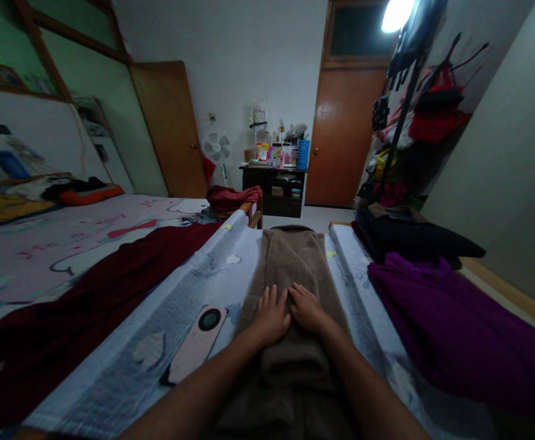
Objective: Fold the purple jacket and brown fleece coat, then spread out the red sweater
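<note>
A brown garment of thick, soft-looking cloth lies lengthwise before me, with a rolled or folded edge near my forearms. My left hand rests flat on it, fingers stretched forward. Beside it, my right hand also presses palm down on the cloth, its fingers extended. The two hands nearly touch at the thumbs, and neither grips anything. Left of the garment, a pink phone with a round black camera ring lies on the pale blue patterned sheet.
A dark red garment stretches along the left. To the right lie purple clothing and a stack of dark folded clothes. A folded red cloth sits at the far left bed corner. Farther back stand a fan and a black cabinet.
</note>
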Demonstrator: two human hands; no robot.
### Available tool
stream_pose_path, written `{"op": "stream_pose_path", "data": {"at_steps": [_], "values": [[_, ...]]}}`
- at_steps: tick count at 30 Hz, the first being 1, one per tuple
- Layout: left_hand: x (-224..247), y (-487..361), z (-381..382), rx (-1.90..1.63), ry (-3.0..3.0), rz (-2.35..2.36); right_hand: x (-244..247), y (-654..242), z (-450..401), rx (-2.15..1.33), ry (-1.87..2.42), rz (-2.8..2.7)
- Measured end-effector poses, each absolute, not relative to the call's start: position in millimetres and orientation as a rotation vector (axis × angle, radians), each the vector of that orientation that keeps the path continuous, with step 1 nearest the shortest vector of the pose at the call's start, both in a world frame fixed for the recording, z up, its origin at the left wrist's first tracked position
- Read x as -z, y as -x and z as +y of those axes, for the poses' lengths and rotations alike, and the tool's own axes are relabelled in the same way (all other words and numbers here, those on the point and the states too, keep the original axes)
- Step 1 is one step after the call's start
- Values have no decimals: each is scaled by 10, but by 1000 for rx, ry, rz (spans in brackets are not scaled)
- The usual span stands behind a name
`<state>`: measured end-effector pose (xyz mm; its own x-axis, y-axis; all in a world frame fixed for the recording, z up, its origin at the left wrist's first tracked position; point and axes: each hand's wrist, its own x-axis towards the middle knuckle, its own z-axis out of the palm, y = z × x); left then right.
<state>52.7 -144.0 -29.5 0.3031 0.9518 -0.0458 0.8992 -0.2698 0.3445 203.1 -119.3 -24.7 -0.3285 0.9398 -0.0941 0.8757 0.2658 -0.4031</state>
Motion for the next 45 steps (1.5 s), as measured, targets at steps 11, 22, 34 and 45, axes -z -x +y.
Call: {"op": "stream_pose_path", "data": {"at_steps": [11,22,34,45], "values": [[202,-227,-2159,-768,-1569,1403,-29,-2375,-2277,-756,1386,-2319],[76,-217,-2236,-1016,-1151,1224,28,-2274,-2381,-653,1287,-2213],[284,-25,-2316,-1013,-1605,1457,40,-2288,-2577,-326,1427,-2175],[46,32,-2524,-891,-1992,1217,49,-2256,-2602,-471,1300,-2174]]}}
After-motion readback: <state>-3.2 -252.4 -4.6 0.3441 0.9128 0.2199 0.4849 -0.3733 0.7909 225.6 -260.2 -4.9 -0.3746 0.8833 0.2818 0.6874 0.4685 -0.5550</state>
